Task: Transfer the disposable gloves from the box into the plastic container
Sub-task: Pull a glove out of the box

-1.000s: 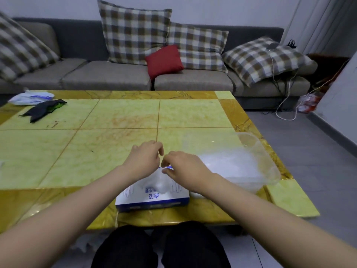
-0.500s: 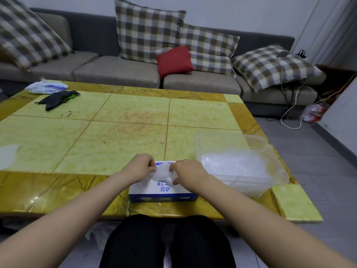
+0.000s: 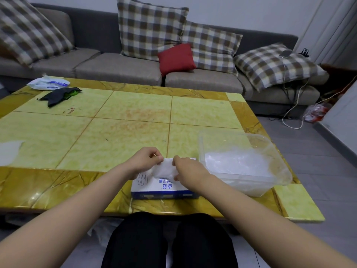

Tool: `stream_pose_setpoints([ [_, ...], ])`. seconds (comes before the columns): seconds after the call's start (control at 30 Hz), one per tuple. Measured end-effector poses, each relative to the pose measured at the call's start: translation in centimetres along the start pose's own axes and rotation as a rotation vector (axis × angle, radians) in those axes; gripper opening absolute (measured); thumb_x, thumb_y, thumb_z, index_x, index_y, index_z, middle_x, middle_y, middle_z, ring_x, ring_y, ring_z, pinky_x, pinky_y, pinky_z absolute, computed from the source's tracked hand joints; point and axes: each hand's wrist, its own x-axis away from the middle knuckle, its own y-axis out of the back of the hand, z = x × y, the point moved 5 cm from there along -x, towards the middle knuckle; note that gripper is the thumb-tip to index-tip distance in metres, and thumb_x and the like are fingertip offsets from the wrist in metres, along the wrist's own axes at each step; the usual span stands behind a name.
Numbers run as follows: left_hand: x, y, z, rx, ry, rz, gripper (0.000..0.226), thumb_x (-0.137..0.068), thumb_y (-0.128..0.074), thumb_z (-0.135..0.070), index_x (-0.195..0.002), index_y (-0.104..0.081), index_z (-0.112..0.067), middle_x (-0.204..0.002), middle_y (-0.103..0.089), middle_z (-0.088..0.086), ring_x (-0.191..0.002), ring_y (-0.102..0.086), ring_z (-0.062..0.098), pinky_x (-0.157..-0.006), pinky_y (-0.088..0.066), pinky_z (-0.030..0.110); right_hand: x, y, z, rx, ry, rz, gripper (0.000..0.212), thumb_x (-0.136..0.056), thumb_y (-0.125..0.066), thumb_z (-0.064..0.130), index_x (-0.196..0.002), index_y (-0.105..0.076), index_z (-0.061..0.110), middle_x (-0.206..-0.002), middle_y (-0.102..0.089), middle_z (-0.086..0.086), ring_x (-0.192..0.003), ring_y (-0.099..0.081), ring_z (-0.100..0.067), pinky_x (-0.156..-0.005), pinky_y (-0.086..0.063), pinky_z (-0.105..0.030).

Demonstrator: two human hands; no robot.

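Yellow table (image 3: 116, 132), left hand (image 3: 144, 161) and right hand (image 3: 190, 172) still pinching apparently one glove (image 3: 167, 170) above the box (image 3: 164, 187), barely moved

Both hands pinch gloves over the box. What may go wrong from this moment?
1. The gloves pinched by the left hand and right hand form a loose clump; some may drop before reaching the plastic container.
2. The glove box sits near the table edge; a pull might lift it or slide it off.
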Motion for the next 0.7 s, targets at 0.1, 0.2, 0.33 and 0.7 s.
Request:
stream_pose_setpoints([
  [0.1, -0.1, 0.3, -0.1, -0.01, 0.023, -0.018, 0.02, -0.097, -0.051, -0.017, -0.078, -0.059, -0.016, -0.077, -0.058, 0.002, -0.069, -0.047, 0.016, -0.051, -0.031, 0.024, 0.3, 0.9, 0.3, -0.092, 0.019, -0.154, 0.037, -0.096, -0.051, 0.025, -0.127, -0.037, 0.009, -0.121, -0.056, -0.011, -0.109, -0.054, -0.027, -0.079, -0.043, -0.036],
  [0.2, 0.1, 0.3, 0.0, 0.0, 0.009, -0.009, 0.019, -0.095, -0.053, -0.017, -0.078, -0.06, -0.017, -0.076, -0.059, 0.001, -0.07, -0.045, 0.018, -0.05, -0.031, 0.023, -0.1, 1.0, 1.1, -0.155, 0.078, -0.238, 0.041, -0.096, -0.051, 0.026, -0.133, -0.038, 0.013, -0.13, -0.048, -0.005, -0.115, -0.049, -0.021, -0.084, -0.042, -0.032],
  [0.33, 0.4, -0.1, 0.2, 0.034, -0.031, -0.018, 0.018, -0.091, -0.059, -0.013, -0.074, -0.063, -0.015, -0.079, -0.063, 0.009, -0.075, -0.05, 0.016, -0.065, -0.039, 0.025, -1.5, 0.4, 1.7, -0.18, 0.021, -0.162, 0.027, -0.098, -0.047, 0.025, -0.117, -0.054, 0.008, -0.117, -0.051, -0.01, -0.099, -0.056, -0.027, -0.071, -0.039, -0.032],
  [0.7, 0.5, -2.5, 0.6, -0.37, -0.027, -0.034, 0.042, -0.074, -0.075, -0.026, -0.106, -0.05, -0.013, -0.103, -0.055, -0.001, -0.092, -0.052, 0.018, -0.073, -0.041, 0.029, -1.4, 1.4, 1.3, -0.183, -0.038, -0.257, 0.019, -0.092, -0.048, 0.009, -0.1, -0.065, 0.007, -0.103, -0.063, -0.009, -0.09, -0.059, -0.027, -0.068, -0.04, -0.031],
])
